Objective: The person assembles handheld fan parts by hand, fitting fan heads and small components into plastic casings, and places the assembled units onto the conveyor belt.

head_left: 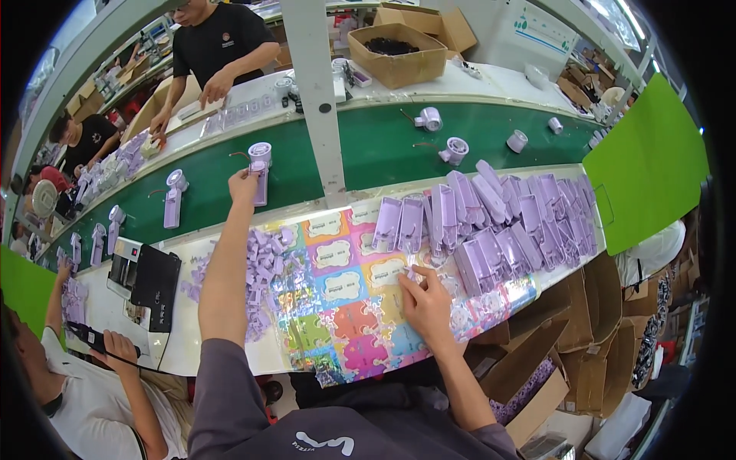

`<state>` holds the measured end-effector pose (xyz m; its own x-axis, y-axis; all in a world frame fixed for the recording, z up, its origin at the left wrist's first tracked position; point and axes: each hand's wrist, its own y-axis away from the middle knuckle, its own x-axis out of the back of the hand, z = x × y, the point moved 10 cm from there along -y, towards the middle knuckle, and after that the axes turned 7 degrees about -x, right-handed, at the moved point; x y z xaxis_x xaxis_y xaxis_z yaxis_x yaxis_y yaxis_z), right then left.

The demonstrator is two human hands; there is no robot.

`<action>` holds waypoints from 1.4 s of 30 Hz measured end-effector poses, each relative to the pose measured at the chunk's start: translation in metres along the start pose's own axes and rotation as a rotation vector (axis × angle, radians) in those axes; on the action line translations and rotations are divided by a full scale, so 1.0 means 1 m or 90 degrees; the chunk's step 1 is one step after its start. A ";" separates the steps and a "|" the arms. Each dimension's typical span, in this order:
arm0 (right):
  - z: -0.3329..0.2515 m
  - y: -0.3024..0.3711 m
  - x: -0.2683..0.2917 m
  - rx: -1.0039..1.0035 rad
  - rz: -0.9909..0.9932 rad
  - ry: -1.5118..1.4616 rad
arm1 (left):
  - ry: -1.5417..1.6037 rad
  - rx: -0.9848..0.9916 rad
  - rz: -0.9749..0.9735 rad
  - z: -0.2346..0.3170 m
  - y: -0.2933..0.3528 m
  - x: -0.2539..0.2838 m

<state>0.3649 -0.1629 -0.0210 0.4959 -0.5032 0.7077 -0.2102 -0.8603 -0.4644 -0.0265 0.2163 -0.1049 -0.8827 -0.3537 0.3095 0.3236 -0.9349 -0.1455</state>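
Observation:
My left hand [244,186] reaches over the green belt, its fingers closed at the handle of a lavender handheld fan [261,157] with a round head and a thin red wire. My right hand [426,303] is over the colourful printed sheet [360,330], thumb and forefinger pinched on a small pale lavender part [410,273], mostly hidden by the fingers. Left of the sheet lies a loose heap of small lavender pieces [264,264]. To the right, long hollow lavender handle shells [491,222] are stacked in rows.
The green conveyor belt [368,146] carries more fans [175,199] and round heads [454,151]. A grey post [310,84] stands at the near belt edge. A black-and-white device [146,287] sits left. Co-workers are across the belt and at my left; cardboard boxes [537,391] stand at right.

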 end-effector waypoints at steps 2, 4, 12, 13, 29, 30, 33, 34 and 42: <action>0.001 -0.002 0.000 -0.004 0.002 -0.002 | 0.065 0.003 0.076 0.006 -0.002 0.007; -0.004 -0.004 0.000 -0.003 -0.008 -0.014 | 0.125 0.004 0.151 0.009 -0.003 0.023; 0.007 -0.006 0.000 -0.035 -0.022 -0.015 | 0.019 -0.470 0.309 0.208 0.143 0.027; 0.009 -0.008 0.000 -0.039 -0.018 -0.015 | 0.000 -0.560 0.282 0.239 0.168 0.014; 0.012 -0.008 -0.004 -0.077 -0.051 -0.020 | -0.322 -0.665 -0.529 0.277 0.217 -0.381; 0.010 -0.008 -0.004 -0.062 -0.034 -0.034 | -0.310 -0.674 -0.548 0.266 0.216 -0.390; 0.010 -0.009 -0.001 -0.052 -0.011 -0.043 | -0.298 -0.613 -0.655 0.246 0.210 -0.413; 0.010 -0.008 0.000 -0.054 -0.012 -0.046 | -0.298 -0.607 -0.648 0.246 0.206 -0.412; 0.011 -0.008 -0.004 -0.080 -0.052 -0.051 | -0.302 -0.660 -0.404 0.309 0.198 -0.287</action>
<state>0.3743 -0.1530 -0.0259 0.5801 -0.4276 0.6933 -0.2676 -0.9039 -0.3336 0.3966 0.1238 0.0677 -0.5093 -0.0353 0.8599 -0.7029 -0.5594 -0.4393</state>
